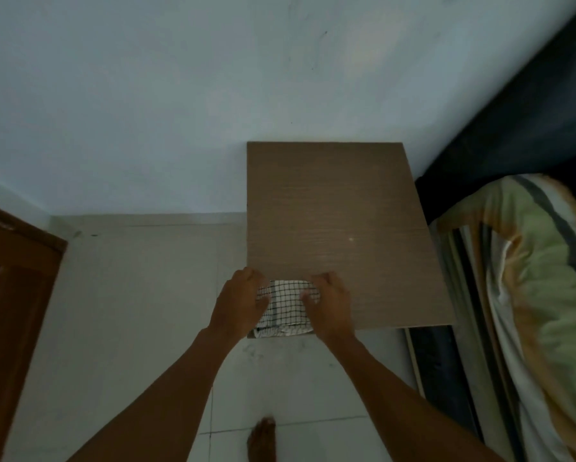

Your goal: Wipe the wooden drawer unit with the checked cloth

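Left hand point(243, 303) — fingers curled over the left edge of the checked cloth point(285, 306), gripping it, knuckles up. Right hand point(328, 303) does the same on the cloth's right edge, fingers bent down into the fabric. Both hands sit close together with a strip of cloth showing between them; both forearms reach in bare from the bottom of the view.

Cloth: white with a dark grid, folded or bunched into a small pad. It lies on the near left corner of the wooden drawer unit point(340, 221), with its lower fold hanging just past the front edge. Whether the cloth is pressed flat beneath the hands cannot be told.

Unit seen from above — only its flat top panel shows, brown with a fine horizontal grain and a small bright glint right of centre. Its back edge meets the pale wall point(180, 95). The rest of the top is bare wood.

Surroundings: light tiled floor point(140, 311) to the left and below, with a bare foot point(262, 438) on the tiles near the bottom edge. A brown wooden door point(10, 295) at far left. On the right, just beside the unit, a bed point(546, 295) with a pale green and striped cover, and a dark headboard point(526, 121) behind it against the wall. Light is dim; the edges are blurred.
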